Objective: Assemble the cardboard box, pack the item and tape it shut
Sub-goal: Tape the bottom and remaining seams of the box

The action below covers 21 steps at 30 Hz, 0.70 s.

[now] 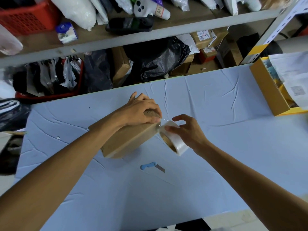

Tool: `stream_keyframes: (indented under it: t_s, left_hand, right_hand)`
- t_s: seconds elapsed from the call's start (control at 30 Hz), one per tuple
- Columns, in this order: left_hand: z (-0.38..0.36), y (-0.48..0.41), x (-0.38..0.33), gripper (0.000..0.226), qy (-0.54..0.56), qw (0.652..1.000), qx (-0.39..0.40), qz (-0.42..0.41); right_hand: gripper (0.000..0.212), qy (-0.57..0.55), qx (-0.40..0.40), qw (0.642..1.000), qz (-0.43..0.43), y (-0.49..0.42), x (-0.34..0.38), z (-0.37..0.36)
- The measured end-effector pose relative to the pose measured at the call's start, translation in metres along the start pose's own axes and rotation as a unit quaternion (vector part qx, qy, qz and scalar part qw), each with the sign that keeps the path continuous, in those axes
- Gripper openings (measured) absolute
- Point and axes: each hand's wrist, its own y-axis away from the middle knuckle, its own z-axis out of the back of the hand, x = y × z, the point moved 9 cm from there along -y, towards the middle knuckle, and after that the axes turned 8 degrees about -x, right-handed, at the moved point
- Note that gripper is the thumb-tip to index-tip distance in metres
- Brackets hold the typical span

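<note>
Cardboard box gets its tape

The box lies in the middle of the blue table, just past a little blue knife. My left grip sits on top of the box at its far end. The fingers are bent down over it, holding it and pressing near the edge where the tape starts. My right grip is curled round the white tape roll, thumb on one side and fingers on the other. The roll is just beside the box's far right end. A thin strip of clear tape runs from the roll to the box.

I think this is the taping step. To do it well, my left grip should stop the box from sliding. My right grip should pull the roll so the strip is tight and flat, and run it straight along the seam. Then I should rub it down so there are no bubbles. I cannot see the seam; my hand hides it.

The box is long. Its long side runs from near me on the left to far away on the right. The far right end points at the roll.
</note>
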Motion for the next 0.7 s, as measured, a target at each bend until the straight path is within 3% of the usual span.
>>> stream_keyframes:
  t_s: [0.1, 0.23, 0.3, 0.43, 0.5, 0.6, 0.7]
  left_hand:
    - [0.002, 0.001, -0.004, 0.02, 0.001, 1.0, -0.02, -0.007]
    - [-0.002, 0.004, -0.007, 0.014, -0.006, 0.999, -0.036, -0.006]
    - [-0.001, 0.007, -0.005, 0.014, -0.014, 0.999, -0.034, -0.002]
    - [0.009, 0.008, 0.001, 0.008, 0.019, 0.997, -0.068, 0.01]
    - [0.013, 0.008, 0.003, 0.005, 0.041, 0.996, -0.083, 0.019]
    - [0.014, 0.006, 0.006, 0.008, 0.055, 0.994, -0.091, 0.032]
    - [0.009, 0.005, 0.004, 0.008, 0.054, 0.994, -0.085, 0.032]
  right_hand:
    - [0.059, 0.049, 0.028, 0.998, -0.017, -0.003, -0.002, -0.001]
    - [0.062, 0.236, 0.011, 0.971, -0.028, -0.005, -0.02, 0.003]
    - [0.058, 0.206, 0.015, 0.978, -0.04, 0.0, -0.024, 0.002]
    - [0.017, 0.002, 0.076, 0.997, 0.001, 0.013, -0.007, -0.002]
    - [0.021, -0.067, 0.099, 0.993, 0.02, 0.018, -0.004, 0.001]
    - [0.022, -0.06, 0.104, 0.993, 0.021, 0.019, -0.016, 0.004]
    - [0.027, 0.05, 0.078, 0.996, -0.017, 0.01, -0.038, 0.002]
